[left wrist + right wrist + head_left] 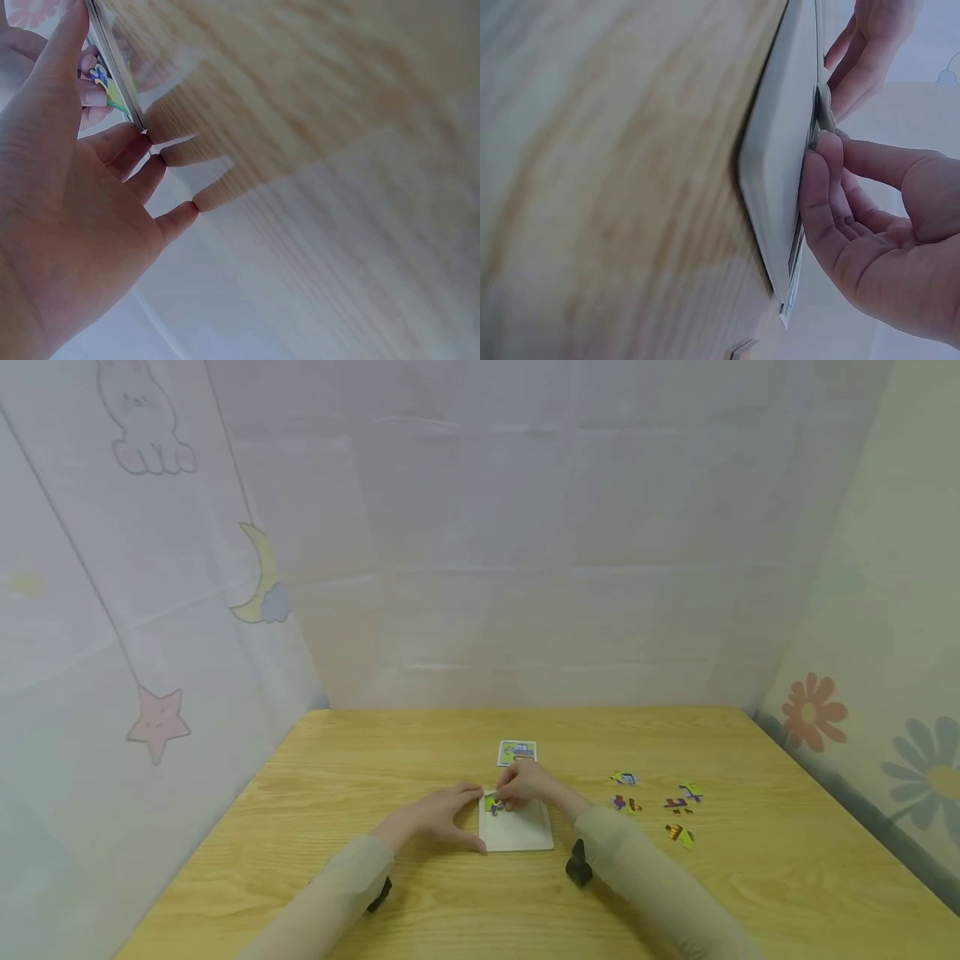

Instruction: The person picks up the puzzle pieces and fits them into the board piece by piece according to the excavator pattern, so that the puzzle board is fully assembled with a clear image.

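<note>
A pale square puzzle board point(528, 837) lies on the wooden table in front of the person. The left hand point(438, 817) rests at its left side, thumb near the front corner and fingers near the back corner. In the left wrist view, those fingers point(180, 217) look extended, their tips on the table and along the board's edge. Over the board's back left part, the right hand point(525, 783) pinches a colourful jigsaw piece point(491, 803) between thumb and fingers. The right wrist view shows the piece point(825, 109) tilted against the board; its picture is mostly hidden.
Behind the board lies a printed picture card point(517, 749). Several loose jigsaw pieces are scattered to the right, among them a green and purple one point(691, 791), a red one point(676, 805) and an orange and green one point(680, 836). Printed cloth walls point(525, 568) surround the table.
</note>
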The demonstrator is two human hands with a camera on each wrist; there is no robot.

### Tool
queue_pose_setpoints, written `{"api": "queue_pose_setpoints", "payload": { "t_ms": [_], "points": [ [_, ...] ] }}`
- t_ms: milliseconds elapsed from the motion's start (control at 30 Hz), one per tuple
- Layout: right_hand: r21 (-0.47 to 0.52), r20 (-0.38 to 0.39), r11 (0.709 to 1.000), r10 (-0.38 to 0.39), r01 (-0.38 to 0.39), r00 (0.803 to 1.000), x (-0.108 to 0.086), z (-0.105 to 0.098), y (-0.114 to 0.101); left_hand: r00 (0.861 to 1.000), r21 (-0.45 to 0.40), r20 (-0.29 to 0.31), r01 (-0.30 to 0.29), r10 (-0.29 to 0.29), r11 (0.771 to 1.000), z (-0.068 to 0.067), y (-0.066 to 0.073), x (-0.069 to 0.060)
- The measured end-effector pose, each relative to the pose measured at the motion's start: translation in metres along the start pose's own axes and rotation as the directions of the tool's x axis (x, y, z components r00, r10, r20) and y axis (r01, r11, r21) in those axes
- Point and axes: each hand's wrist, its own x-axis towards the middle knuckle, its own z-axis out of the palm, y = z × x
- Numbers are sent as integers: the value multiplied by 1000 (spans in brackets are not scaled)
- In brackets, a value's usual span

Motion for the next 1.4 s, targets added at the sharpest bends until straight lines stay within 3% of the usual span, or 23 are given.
{"api": "queue_pose_setpoints", "payload": {
  "t_ms": [400,800,1100,1400],
  "points": [
    [-26,6,1000,12,-11,1000,0,1,-1,1000,1,13,13,-13,1000,-3,2,-2],
    [-168,47,986,-14,21,999,-5,-2,-2,1000,-1,15,17,-17,1000,-3,1,-2],
    [-210,74,975,-62,76,995,-7,-2,-6,1000,13,13,15,-15,1000,-1,-2,0],
    [-226,85,971,-61,79,994,-7,-1,-6,1000,11,18,15,-16,1000,-1,-1,-1]
  ]
}}
